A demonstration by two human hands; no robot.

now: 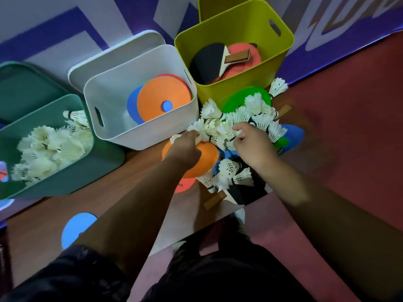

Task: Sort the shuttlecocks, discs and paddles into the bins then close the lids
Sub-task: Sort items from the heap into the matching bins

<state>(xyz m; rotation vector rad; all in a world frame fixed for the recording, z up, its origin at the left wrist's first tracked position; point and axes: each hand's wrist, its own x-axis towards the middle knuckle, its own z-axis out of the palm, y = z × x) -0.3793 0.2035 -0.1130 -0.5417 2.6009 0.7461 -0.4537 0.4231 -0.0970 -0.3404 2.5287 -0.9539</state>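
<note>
- left hand (187, 147) and right hand (253, 144), just right of the white bin (139, 136), both look curled round shuttlecocks (218, 127), dim though
- greedy handfuls could spill some on the way

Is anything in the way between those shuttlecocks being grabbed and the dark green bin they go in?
Yes: the white bin stands between the shuttlecock pile and the dark green bin, so they must likely travel over or around it.

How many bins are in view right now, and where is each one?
3. The teal bin sits at left with shuttlecocks, the white bin in the middle with discs, the lime bin at right with paddles. No others show.
</note>
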